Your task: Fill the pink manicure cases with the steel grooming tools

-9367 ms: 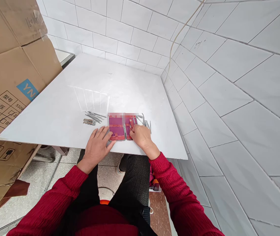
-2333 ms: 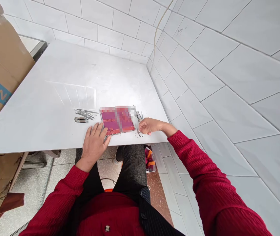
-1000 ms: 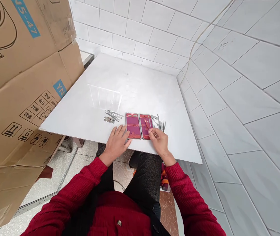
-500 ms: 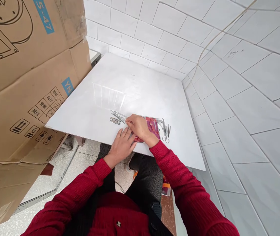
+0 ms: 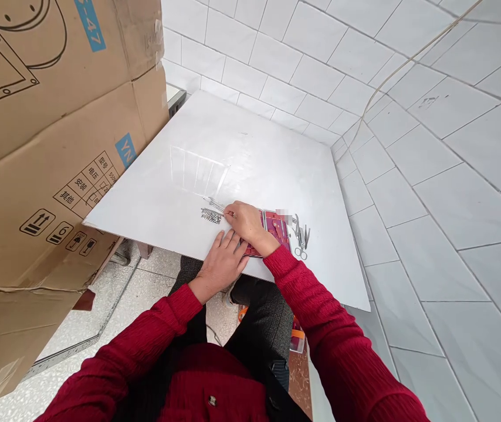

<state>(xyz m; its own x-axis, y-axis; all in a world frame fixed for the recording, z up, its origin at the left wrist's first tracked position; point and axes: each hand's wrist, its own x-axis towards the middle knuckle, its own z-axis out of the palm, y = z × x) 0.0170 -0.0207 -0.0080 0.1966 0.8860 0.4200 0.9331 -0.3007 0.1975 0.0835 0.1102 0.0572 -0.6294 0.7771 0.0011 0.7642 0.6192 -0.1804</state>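
An open manicure case (image 5: 277, 225) with a dark red lining lies near the front edge of the white table. My left hand (image 5: 222, 261) rests with fingers stretched out, its tips against the near left side of the case. My right hand (image 5: 248, 224) reaches across the left half of the case, thumb and forefinger pinched together. Whatever sits in that pinch is too small and hidden to make out. Just left of these fingertips lie slim metal tools (image 5: 213, 203) and a pile of small dark-and-silver pieces (image 5: 210, 217). My right hand covers part of the case.
Small scissors (image 5: 301, 252) and several other metal tools (image 5: 305, 234) lie right of the case on the white table (image 5: 268, 152). A large cardboard box (image 5: 78, 135) stands along the left side. Tiled walls (image 5: 277, 70) border the back and right, with a cable (image 5: 398, 70) running down.
The view has shifted slightly. My right hand has moved a little left relative to the case, toward the slim metal tools. My left hand remains by the case.
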